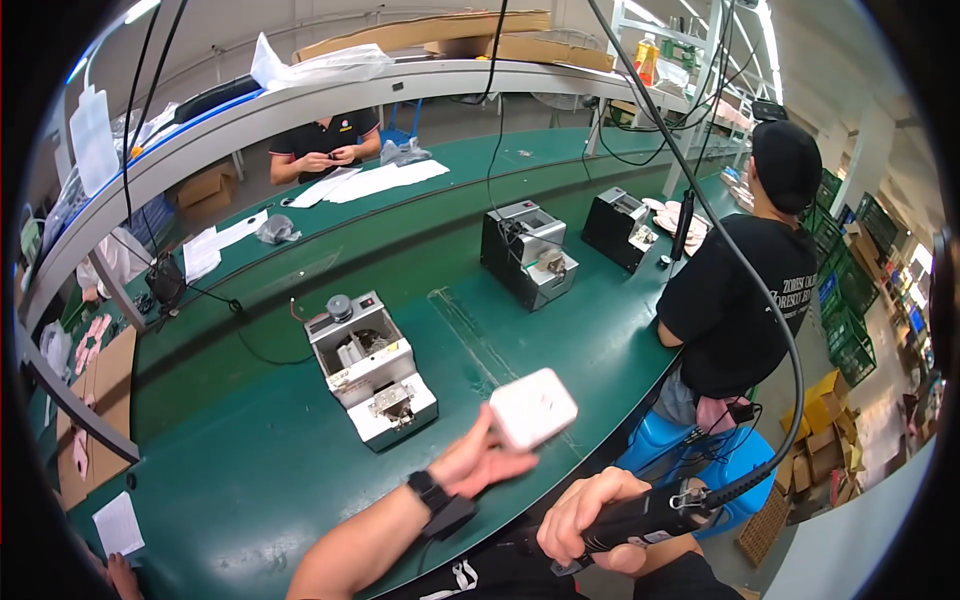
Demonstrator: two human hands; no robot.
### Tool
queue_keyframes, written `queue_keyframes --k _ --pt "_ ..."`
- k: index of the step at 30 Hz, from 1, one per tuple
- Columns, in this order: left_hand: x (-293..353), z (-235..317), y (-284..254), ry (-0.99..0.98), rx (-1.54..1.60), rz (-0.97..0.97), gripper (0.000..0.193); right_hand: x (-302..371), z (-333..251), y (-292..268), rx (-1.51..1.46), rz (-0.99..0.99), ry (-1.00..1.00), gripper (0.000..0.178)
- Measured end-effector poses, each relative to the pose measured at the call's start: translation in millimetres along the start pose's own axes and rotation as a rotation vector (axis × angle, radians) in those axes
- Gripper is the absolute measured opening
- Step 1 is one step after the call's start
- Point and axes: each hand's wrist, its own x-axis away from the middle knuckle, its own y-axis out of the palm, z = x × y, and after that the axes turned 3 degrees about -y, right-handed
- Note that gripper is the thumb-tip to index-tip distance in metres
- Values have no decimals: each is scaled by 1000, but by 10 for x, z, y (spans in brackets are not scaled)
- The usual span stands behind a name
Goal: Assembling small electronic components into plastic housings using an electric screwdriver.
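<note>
Blk handheld tool sits in R hand, fingers wrapped rnd it; wht box is at L hand, fingers part-spread, hold unclear, best kept lvl.

A factory workshop: benchtop machines stand on a long green workbench beyond the left hand; ahead and right of the right hand, a co-worker is at the same bench, with plastic crates and cardboard boxes piled farther right.

Green tabletop smooth, glossy; black tool plastic-looking; white box smooth.
</note>
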Motion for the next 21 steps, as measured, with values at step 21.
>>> queue_keyframes --k 21 --pt "1288 -168 -761 302 -344 197 47 -605 860 -892 554 680 -117 14"
